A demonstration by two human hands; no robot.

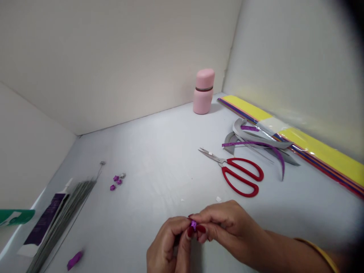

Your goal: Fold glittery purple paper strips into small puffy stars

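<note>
A small shiny purple paper star [193, 224] is pinched between the fingertips of both hands, low in the middle of the head view. My left hand [172, 242] grips it from the left, thumb and fingers closed. From the right, my right hand [230, 227] also has its fingertips pressed on it; fingers cover much of the star. Red-handled scissors [241, 176] lie beyond my right hand, blades slightly apart and pointing left. Several small purple stars [116, 178] and a silver star [122, 175] rest together on the table to the left.
Purple and grey paper strips [256, 143] lie behind the scissors, beside a long pack of coloured paper [318, 148]. A pink bottle [203, 91] stands at the back wall. Thin grey wires [65, 216], a purple-and-white tube [45, 218], a green object [17, 217] and a purple piece [74, 260] are at left.
</note>
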